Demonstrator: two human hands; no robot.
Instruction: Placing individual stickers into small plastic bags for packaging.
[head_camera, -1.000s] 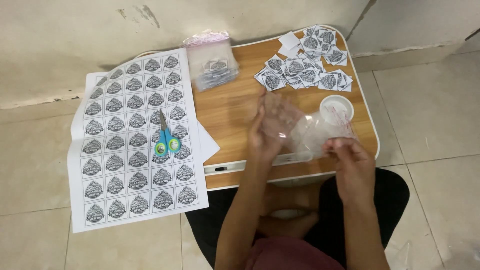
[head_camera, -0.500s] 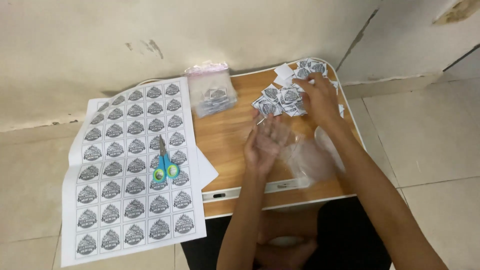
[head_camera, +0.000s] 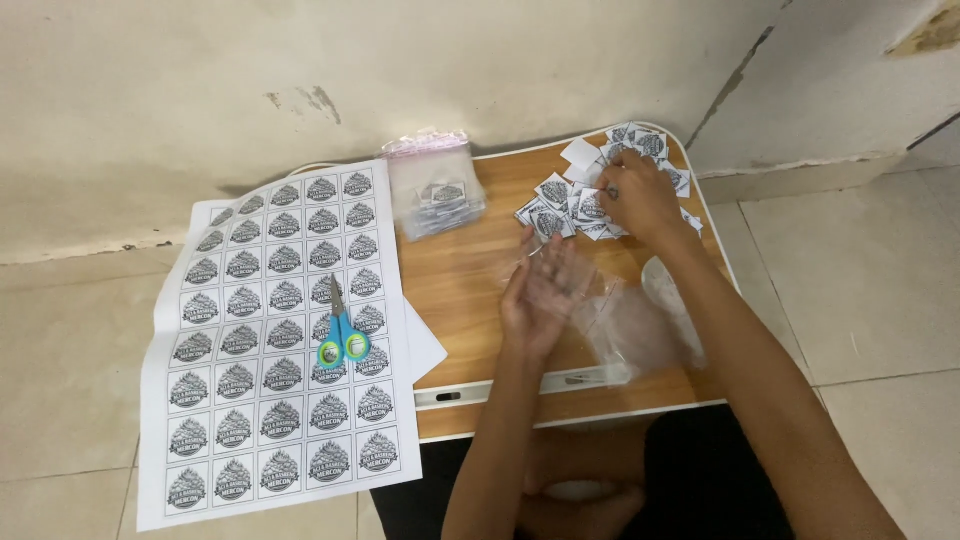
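My left hand is held palm up over the small wooden table, with a small clear plastic bag lying in its fingers. My right hand reaches to the far right corner, where its curled fingers rest on a pile of cut black-and-white paper labels. Whether it holds a label there is hidden. More crumpled clear bags lie on the table beside my right forearm.
A large printed sheet of uncut labels hangs over the table's left edge onto the tiled floor. Blue-and-green scissors lie on it. A packet of clear bags sits at the table's back. The wall is close behind.
My right hand left the clear bag and went up to the pile of cut labels. My left hand stayed, palm up, with the bag.
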